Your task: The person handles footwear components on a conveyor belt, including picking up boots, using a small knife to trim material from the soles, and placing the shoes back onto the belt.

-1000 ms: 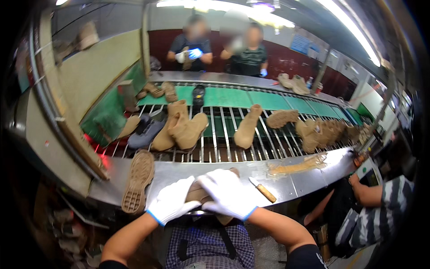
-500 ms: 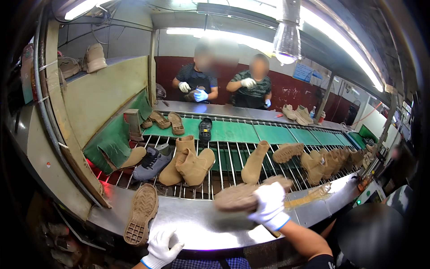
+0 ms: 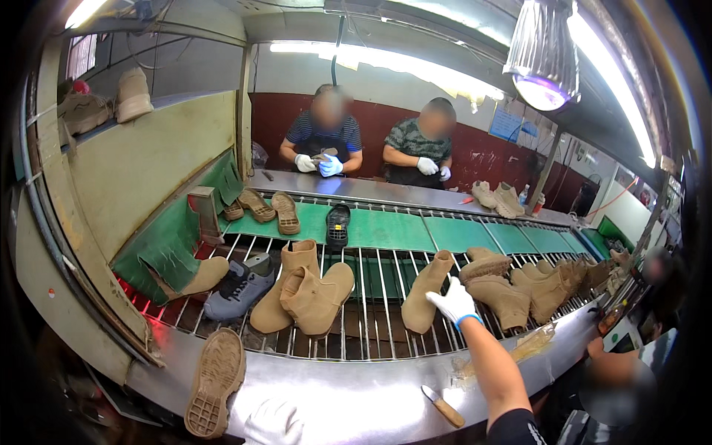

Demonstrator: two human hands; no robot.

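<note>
My right hand (image 3: 455,302), in a white knit glove, reaches over the rack with its fingers apart and nothing held. Close beside its fingertips stands a tan boot upper (image 3: 428,293); whether they touch I cannot tell. Just right of the hand a brown boot with a thick sole (image 3: 500,297) lies on the bars. My left hand (image 3: 274,424), gloved too, is smeared at the bench's near edge, so its fingers are unclear. Left of it a brown shoe sole (image 3: 216,383) lies tread up. A knife with a wooden handle (image 3: 445,409) rests on the metal bench (image 3: 341,386).
Tan boots (image 3: 317,297) and a grey-blue shoe (image 3: 237,289) stand on the bar rack (image 3: 378,326) at left. More boots (image 3: 545,289) crowd its right. A black sole (image 3: 337,225) lies on the green belt (image 3: 386,230). Two gloved co-workers (image 3: 322,141) (image 3: 420,144) sit across. A lamp (image 3: 544,59) hangs overhead.
My right hand has moved forward to the rack and let go of the brown boot, which now lies among the others there. The knife on the bench has come into plain view.
</note>
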